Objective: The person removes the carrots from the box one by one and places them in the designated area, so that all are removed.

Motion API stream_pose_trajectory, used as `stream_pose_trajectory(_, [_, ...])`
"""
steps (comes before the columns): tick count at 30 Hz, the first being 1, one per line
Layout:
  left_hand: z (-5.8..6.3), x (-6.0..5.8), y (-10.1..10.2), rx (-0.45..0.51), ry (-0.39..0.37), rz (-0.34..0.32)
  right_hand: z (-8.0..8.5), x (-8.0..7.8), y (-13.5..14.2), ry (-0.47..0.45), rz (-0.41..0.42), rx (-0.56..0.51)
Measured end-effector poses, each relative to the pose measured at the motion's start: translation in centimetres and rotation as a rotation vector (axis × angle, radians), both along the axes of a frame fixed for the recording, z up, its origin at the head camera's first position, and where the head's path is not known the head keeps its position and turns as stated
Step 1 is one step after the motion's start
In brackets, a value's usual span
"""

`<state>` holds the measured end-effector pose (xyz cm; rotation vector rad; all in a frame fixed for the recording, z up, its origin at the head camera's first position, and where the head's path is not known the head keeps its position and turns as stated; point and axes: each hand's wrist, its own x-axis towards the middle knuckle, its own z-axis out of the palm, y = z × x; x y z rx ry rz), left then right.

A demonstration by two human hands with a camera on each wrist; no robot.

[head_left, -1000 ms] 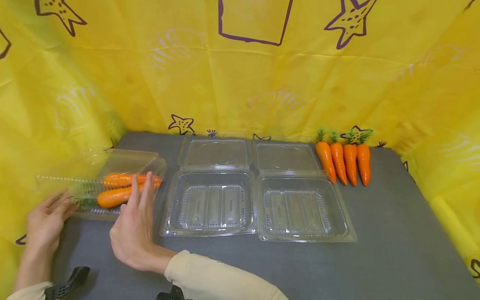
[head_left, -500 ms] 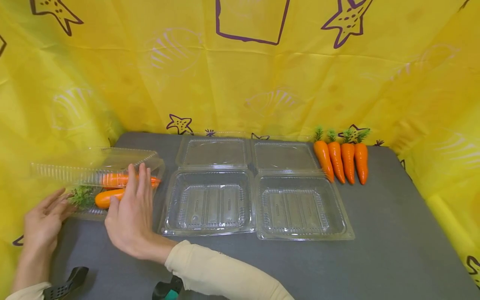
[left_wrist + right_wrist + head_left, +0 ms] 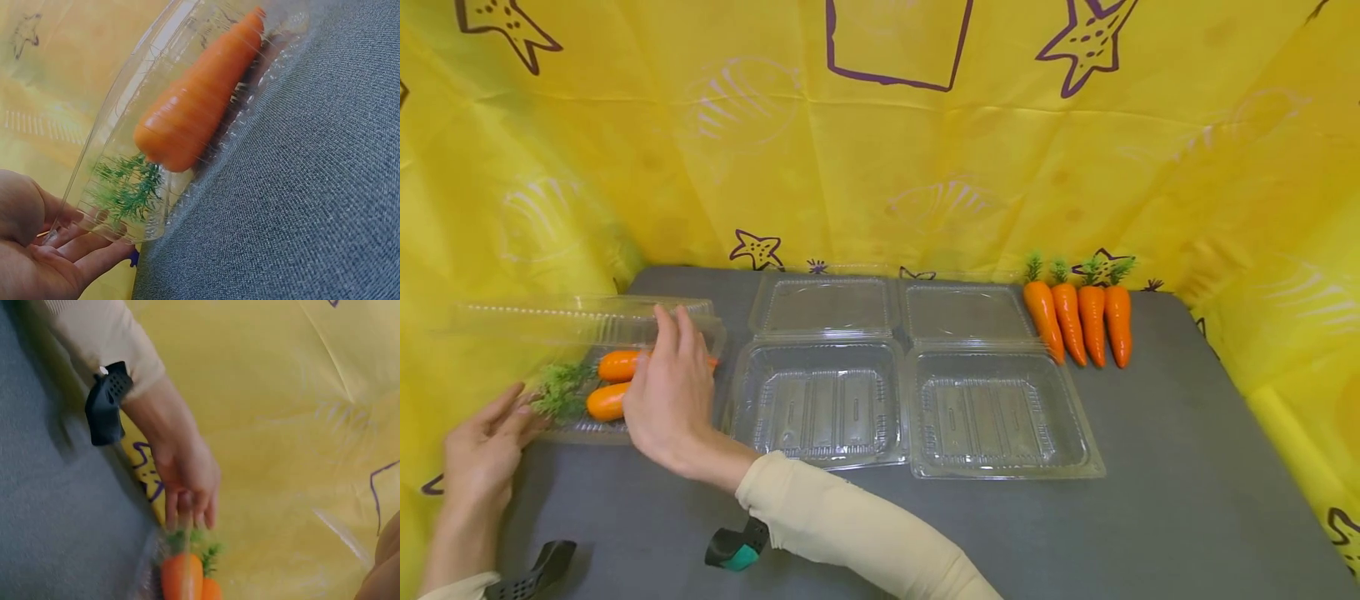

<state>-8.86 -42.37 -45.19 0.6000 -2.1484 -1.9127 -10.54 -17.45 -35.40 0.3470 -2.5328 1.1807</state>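
Left hand (image 3: 484,450) grips the near left corner of a clear, rectangular, thin plastic clamshell box (image 3: 580,437), likely light, flexible and well held there. Right hand (image 3: 673,396) lies unclenched over the box's right side (whether it touches anything is hidden). Inside the box are two glossy, orange, tapered carrots (image 3: 606,402), probably stiff and slippery, best taken round the middle, clear of the feathery green tops (image 3: 559,390).

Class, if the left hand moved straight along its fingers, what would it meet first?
Probably the rectangular clear plastic container, whose corner the left hand seems to touch; green leafy carrot tops lie beyond.
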Motion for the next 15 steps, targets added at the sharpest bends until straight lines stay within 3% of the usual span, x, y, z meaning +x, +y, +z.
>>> stream_pose_trajectory(4, [0.1, 0.1, 0.0, -0.042, -0.019, 0.003, 0.5, -0.7, 0.3, -0.011, -0.012, -0.004])
stream_pose_trajectory(10, [-0.2, 0.2, -0.3, 0.081, 0.058, -0.033, 1.4, -2.3, 1.1, -0.056, -0.017, -0.044])
stream_pose_trajectory(15, [-0.2, 0.2, -0.4, 0.107, 0.085, -0.049, 1.9, -3.9, 2.0, -0.090, 0.007, -0.104])
